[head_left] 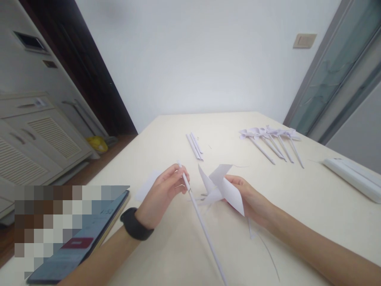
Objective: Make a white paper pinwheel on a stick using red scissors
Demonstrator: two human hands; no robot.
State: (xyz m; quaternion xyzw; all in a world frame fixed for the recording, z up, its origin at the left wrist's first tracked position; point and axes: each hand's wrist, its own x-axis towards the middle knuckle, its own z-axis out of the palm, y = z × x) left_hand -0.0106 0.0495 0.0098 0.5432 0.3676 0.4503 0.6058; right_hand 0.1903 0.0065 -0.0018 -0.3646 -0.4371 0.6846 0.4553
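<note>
My left hand, with a black band on its wrist, pinches a thin rolled-paper stick near its upper end. The stick slants down toward the near edge of the view. In my right hand is a white paper pinwheel, held from behind so that some fingers are hidden. Its folded blades face the stick, a small gap apart. A thin wire or thread trails on the table below my right hand. Beside my left hand lies a white paper sheet.
Several pinwheels on sticks lie at the back right. Short paper rolls lie at the middle back of the table. A long white case sits at the right, a tablet or phone at the near left.
</note>
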